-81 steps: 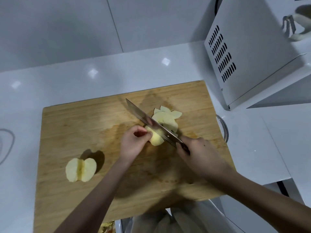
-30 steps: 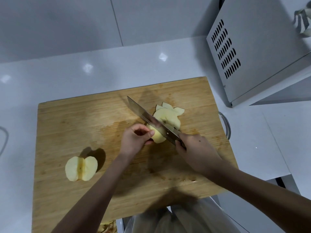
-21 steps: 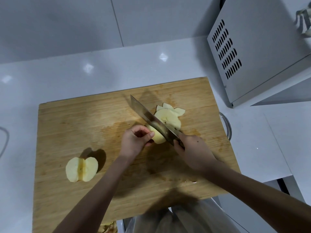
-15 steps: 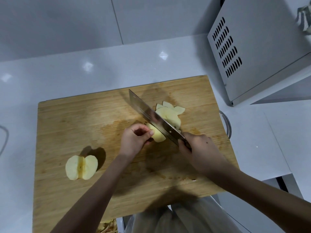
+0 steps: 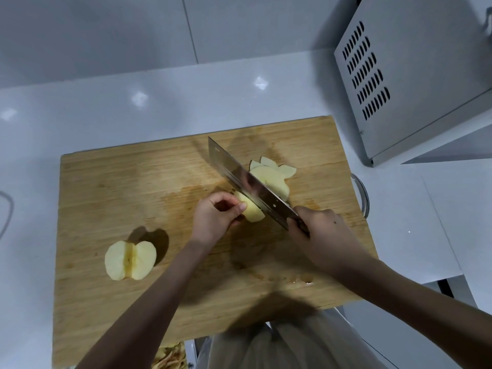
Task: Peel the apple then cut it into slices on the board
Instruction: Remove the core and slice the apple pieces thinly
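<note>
A wooden cutting board (image 5: 111, 187) lies on the white counter. Near its middle my left hand (image 5: 213, 219) holds a peeled apple piece (image 5: 251, 211) with curled fingers. My right hand (image 5: 319, 235) grips the handle of a cleaver (image 5: 247, 185), whose blade stands against the right side of that piece. Several cut slices (image 5: 275, 174) lie fanned behind the blade. A second peeled apple half (image 5: 130, 259) sits cut face up at the board's left front.
A grey vented appliance (image 5: 415, 75) stands at the back right, close to the board's corner. A metal ring (image 5: 363, 195) shows at the board's right edge. Apple peelings (image 5: 170, 358) lie below the board's front edge. A tiled wall runs behind the counter.
The cleaver has been rising and coming down on the apple piece, adding slices behind it. My left hand has kept its hold. The apple half at the left has not moved.
</note>
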`<state>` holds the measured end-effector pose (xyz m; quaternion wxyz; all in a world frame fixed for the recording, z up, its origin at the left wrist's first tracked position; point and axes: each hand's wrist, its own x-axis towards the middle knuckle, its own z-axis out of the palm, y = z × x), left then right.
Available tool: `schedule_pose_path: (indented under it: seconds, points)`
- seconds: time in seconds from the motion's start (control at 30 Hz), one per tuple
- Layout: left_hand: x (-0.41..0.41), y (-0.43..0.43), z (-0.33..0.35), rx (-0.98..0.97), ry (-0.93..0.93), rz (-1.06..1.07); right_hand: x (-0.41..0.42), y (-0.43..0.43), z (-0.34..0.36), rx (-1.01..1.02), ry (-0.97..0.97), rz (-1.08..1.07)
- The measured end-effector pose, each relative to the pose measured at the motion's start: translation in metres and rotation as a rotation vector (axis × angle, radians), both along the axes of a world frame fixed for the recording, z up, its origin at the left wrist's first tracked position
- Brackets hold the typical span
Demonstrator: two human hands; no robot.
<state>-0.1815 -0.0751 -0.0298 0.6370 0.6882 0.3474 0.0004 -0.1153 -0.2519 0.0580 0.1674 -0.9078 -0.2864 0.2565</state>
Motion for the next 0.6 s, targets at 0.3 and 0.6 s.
schedule_pose_path:
  seconds: [0.3, 0.6]
  points:
    - [-0.0014, 0.0005, -0.0023, 0.023, -0.01, -0.032, -0.0026, 0.0025, -0.0013, -0.032, 0.004, 0.035]
    - [-0.0026, 0.0009, -0.0042, 0.017, -0.043, -0.022, -0.0044, 0.005, 0.0005, -0.02, -0.037, 0.05]
